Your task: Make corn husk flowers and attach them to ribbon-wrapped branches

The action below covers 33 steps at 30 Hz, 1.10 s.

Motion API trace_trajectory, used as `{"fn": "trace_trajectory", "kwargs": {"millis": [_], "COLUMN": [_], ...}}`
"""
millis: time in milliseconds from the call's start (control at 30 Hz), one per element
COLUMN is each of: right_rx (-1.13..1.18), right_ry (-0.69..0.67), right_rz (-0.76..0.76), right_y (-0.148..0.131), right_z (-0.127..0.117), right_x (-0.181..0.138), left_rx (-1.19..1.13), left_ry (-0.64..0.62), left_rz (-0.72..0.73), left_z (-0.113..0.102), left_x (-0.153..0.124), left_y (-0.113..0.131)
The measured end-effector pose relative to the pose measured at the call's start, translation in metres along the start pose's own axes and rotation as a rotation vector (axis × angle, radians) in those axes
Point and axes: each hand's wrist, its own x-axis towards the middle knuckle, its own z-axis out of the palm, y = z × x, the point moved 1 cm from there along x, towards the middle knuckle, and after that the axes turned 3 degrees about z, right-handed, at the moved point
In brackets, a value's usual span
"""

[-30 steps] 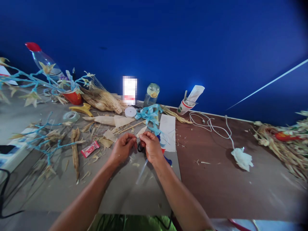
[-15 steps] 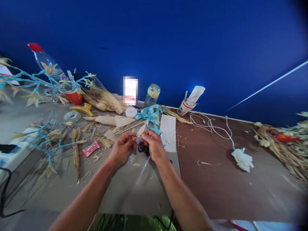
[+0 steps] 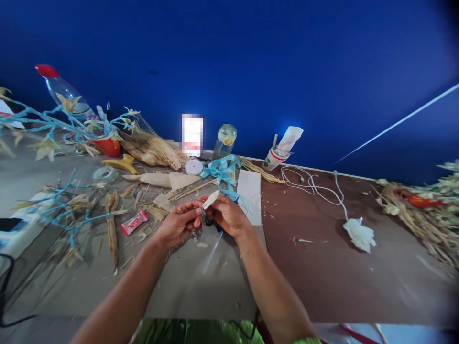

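My left hand (image 3: 177, 222) and my right hand (image 3: 226, 215) meet over the grey table top, fingers closed together. Between their fingertips they pinch a small pale husk petal (image 3: 210, 199) that points up and to the right. Black scissor handles (image 3: 211, 222) lie on the table just under my hands, and a clear thin stick (image 3: 212, 251) slants toward me beneath the right wrist. A curled light-blue ribbon (image 3: 223, 171) lies just beyond the hands.
Dried husk pieces (image 3: 158, 179), a tape roll (image 3: 104, 174), a white spool (image 3: 194, 166), a red wrapper (image 3: 134, 222) and blue-wrapped branches (image 3: 68, 212) litter the left. A glass jar (image 3: 225, 139), paper cup (image 3: 276, 156), white cable (image 3: 315, 188) and husk flower (image 3: 359, 235) sit right.
My hands have turned inward and closer together, and the pale petal now stands up between the fingertips instead of being hidden behind them.
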Motion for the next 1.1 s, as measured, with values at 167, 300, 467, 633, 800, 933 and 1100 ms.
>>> {"fn": "trace_trajectory", "kwargs": {"millis": [167,300,467,633,800,933,1100], "right_rx": [-0.036,-0.108,-0.138,-0.019,0.014,-0.046,-0.167], "right_ry": [-0.044,-0.044,-0.019,0.114,0.267,0.201,0.191], "right_rz": [0.007,-0.026,-0.046,-0.104,-0.28,-0.284,-0.282], "right_y": [-0.002,-0.003,-0.005,-0.009,-0.017,-0.018,-0.01], "right_z": [-0.004,-0.005,-0.005,-0.015,-0.026,-0.017,-0.003], "right_x": [-0.004,-0.006,-0.006,-0.001,-0.002,-0.009,-0.01], "left_rx": [-0.002,0.051,0.117,0.145,0.221,0.302,0.339], "left_ry": [-0.041,-0.023,-0.022,0.045,0.205,0.237,0.243], "left_rz": [-0.039,-0.059,-0.071,-0.007,0.147,0.17,0.175], "left_z": [0.003,0.003,0.001,0.005,0.005,0.005,0.007], "left_x": [-0.001,-0.002,-0.002,0.0,0.006,0.007,0.005], "left_y": [0.002,0.002,-0.001,0.002,0.001,-0.002,-0.001]}}
